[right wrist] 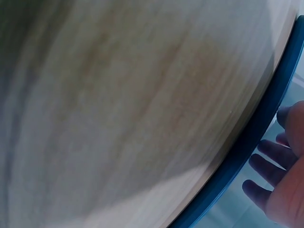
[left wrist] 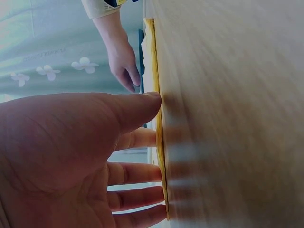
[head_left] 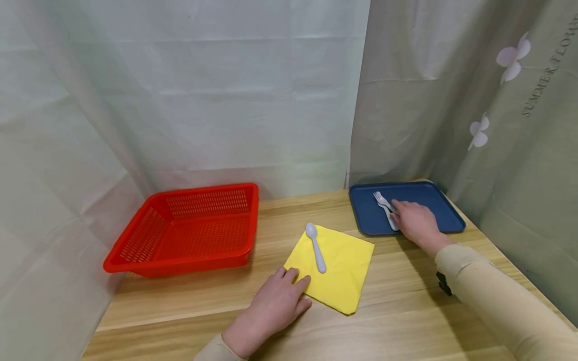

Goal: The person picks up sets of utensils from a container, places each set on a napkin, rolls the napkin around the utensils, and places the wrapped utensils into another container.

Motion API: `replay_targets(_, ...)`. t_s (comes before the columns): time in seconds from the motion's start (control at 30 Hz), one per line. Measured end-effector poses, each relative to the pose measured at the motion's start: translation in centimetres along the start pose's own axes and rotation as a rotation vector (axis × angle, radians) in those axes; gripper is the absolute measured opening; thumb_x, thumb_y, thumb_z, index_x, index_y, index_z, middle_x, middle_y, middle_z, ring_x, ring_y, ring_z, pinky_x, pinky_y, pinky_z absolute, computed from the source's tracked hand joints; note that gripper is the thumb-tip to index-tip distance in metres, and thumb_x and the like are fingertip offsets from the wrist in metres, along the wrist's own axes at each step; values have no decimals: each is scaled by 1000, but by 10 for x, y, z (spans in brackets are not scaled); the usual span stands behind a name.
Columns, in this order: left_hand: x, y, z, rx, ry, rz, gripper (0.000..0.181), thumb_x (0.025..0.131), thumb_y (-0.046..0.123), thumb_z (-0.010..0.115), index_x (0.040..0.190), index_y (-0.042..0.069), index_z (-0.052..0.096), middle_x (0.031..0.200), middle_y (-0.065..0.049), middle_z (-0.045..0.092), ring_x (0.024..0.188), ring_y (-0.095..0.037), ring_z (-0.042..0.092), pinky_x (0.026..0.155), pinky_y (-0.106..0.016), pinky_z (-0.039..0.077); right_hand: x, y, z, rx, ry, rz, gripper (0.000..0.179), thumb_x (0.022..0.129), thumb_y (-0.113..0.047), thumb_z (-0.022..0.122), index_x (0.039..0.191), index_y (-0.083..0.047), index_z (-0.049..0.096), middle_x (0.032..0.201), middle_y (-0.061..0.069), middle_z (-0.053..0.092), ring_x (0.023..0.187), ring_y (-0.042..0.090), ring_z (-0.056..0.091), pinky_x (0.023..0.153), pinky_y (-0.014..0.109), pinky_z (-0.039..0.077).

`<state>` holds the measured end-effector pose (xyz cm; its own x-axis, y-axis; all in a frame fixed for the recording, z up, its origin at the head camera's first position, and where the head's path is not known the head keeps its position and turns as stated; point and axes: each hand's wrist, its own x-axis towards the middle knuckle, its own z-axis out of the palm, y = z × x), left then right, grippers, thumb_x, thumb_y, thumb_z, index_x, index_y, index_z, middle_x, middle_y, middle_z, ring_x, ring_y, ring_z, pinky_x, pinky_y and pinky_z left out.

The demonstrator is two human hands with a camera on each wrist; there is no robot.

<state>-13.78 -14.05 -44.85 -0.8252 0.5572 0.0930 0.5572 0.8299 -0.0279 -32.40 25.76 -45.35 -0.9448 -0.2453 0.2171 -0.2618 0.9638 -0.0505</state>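
A yellow napkin [head_left: 345,265] lies folded on the table with a pale plastic spoon [head_left: 316,249] on top of it. My left hand [head_left: 275,303] rests its fingertips on the napkin's near left edge; its fingers are fairly straight in the left wrist view. Over the blue tray [head_left: 433,198], my right hand [head_left: 415,223] has thumb and forefinger at the handle end of a pale fork [head_left: 381,198]. Whether they pinch it is hidden. A second slim pale utensil [head_left: 391,220] lies close alongside on the tray; its kind is unclear.
A red perforated basket [head_left: 180,260] stands at the left of the wooden table [head_left: 180,316]. Pale curtains [head_left: 226,100] hang behind and at both sides. The tray sits near the table's back right corner.
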Motion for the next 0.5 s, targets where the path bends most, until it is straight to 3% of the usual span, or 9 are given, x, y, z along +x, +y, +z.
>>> replay_targets(0.17,0,0,0,-4,-6,-3,48,104,47,76,142,18,73,129,-11,67,109,-30,58,92,-42,56,1,1,0,2,11,15,47,111,-19,66,149,7,59,138,31,68,120,52,66,100,68,53)
replay_targets(0.5,0,0,1,19,9,4,48,104,47,76,142,18,74,128,-10,67,108,-29,58,90,-41,56,3,0,-1,-4,-11,29,46,108,-14,69,148,7,61,138,32,68,121,53,66,99,68,53)
